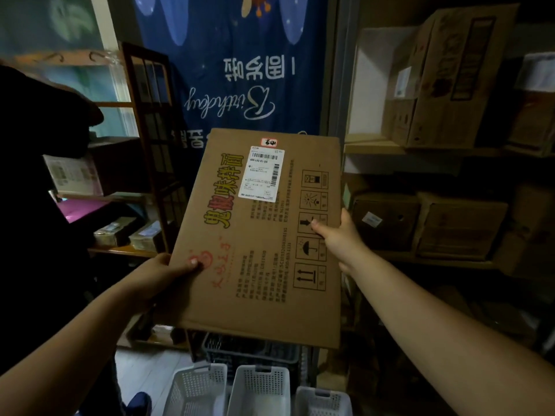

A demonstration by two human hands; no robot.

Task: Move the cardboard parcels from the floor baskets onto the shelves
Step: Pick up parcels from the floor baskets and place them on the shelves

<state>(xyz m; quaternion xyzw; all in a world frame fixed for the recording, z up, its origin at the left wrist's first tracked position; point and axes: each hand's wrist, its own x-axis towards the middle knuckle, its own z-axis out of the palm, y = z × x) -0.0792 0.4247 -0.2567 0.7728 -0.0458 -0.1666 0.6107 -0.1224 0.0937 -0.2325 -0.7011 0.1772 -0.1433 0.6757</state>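
The carry step is in hand: the parcel (261, 235) is held in the air above the baskets (261, 385), clear of them, and has not yet been set on the shelves (372, 148) at the right. The near left corner is gripped by the left hand (162, 274), with the thumb pressed flat on the printed face. The right edge is pinched by the right hand (336, 235), thumb on top. The remaining fingers of both hands are hidden behind the board, so their spread cannot be told. The parcel is a flat, rectangular carton of brown cardboard with a matte face, sharp edges and printed handling symbols. A white paper label (261, 174) is stuck near its far end. No sag is seen, so a stiff load is judged. The baskets are of white perforated plastic with cut-out handles. The shelves are loaded with brown boxes (450, 85); in the dim light free space is hard to make out, though a gap appears to lie at the left of the upper level. For the next move, the parcel is to be swung right, levelled and slid in flat, far edge first.
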